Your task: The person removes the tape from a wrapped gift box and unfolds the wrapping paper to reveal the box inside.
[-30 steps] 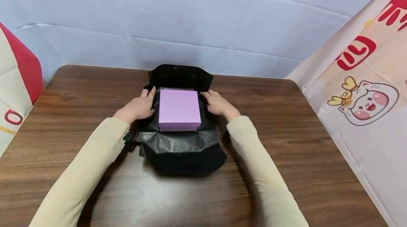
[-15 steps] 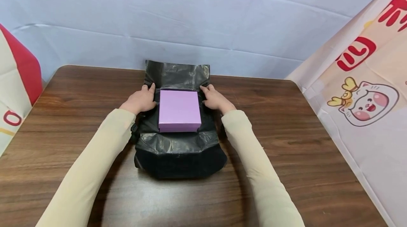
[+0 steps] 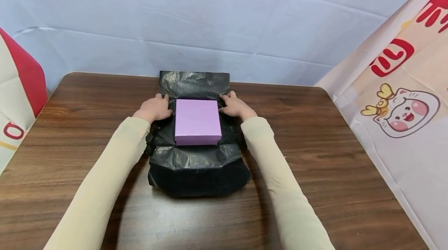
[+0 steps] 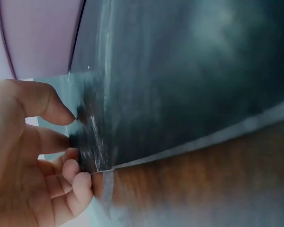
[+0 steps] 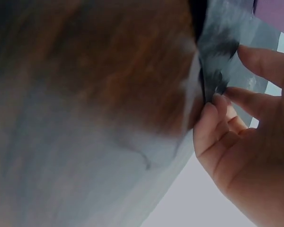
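A lilac box (image 3: 197, 118) with a flat top lies in the middle of a black wrapping sheet (image 3: 194, 156), glossy and creased. The sheet's far flap (image 3: 194, 83) extends toward the back edge of the table, its shiny side up. My left hand (image 3: 154, 109) pinches the sheet's left side at the fold beside the box. In the left wrist view its thumb and curled fingers (image 4: 54, 142) meet the sheet's edge. Opposite, my right hand (image 3: 238, 108) holds the right side at the same fold, its fingertips (image 5: 210, 113) at the edge in the right wrist view.
The brown wood-grain table (image 3: 343, 164) extends to both sides. A pale cloth (image 3: 224, 20) hangs behind it. A printed banner with a cartoon face (image 3: 407, 114) hangs at the right; a red and white one (image 3: 22, 67) is at the left.
The far flap has gone from raised and dark to shiny side up, dropping slightly lately. Both hands have shifted slightly away from me along the sheet's sides. The box stays put.
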Demonstrator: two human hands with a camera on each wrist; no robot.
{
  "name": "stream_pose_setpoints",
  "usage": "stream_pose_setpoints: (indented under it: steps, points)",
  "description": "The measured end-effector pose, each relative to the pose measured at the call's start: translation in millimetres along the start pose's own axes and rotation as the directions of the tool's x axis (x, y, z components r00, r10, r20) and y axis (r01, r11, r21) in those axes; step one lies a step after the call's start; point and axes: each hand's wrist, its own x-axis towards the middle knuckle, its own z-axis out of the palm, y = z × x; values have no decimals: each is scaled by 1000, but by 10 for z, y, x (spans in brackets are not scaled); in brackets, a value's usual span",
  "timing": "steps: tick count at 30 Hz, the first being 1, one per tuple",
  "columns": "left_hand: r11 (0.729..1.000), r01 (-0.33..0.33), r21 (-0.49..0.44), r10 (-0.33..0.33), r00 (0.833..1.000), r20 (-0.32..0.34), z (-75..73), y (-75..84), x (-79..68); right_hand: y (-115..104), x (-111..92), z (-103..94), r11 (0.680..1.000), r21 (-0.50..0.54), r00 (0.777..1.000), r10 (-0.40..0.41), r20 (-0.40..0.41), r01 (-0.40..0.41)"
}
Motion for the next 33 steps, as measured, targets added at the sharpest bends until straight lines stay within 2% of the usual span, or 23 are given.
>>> stream_pose_setpoints:
  steps: [5, 9, 11, 15, 19, 22, 26, 30, 33]
  points:
    - [1000, -23, 10, 24, 999, -28, 29, 4, -43, -3, -48, 3, 1000, -19, 1000, -23, -13, 22]
    - [993, -100, 64, 105, 991, -82, 79, 18, -138, 20, -118, 18, 995, -76, 997, -74, -31, 72]
    - [981, -156, 114, 168, 979, -112, 117, 14, -213, 31, -174, 30, 988, -109, 994, -110, -28, 106]
    - [947, -256, 194, 288, 945, -155, 223, 3, -426, 41, -332, 80, 970, -162, 982, -188, -12, 184]
    - [925, -313, 214, 353, 917, -187, 345, 23, -690, 26, -546, 161, 943, -224, 968, -251, 1, 245]
    - [913, -353, 207, 389, 904, -175, 424, 38, -899, 22, -739, 228, 930, -253, 963, -270, 21, 266]
    - [910, -390, 140, 405, 909, -101, 498, 26, -1125, 35, -1010, 315, 916, -258, 951, -303, 55, 307]
    - [917, -394, 63, 396, 918, -20, 527, 0, -1223, 38, -1258, 400, 903, -245, 936, -341, 93, 353]
    - [918, -394, 47, 394, 919, 11, 525, -9, -1241, 17, -1408, 460, 899, -234, 928, -348, 131, 370]
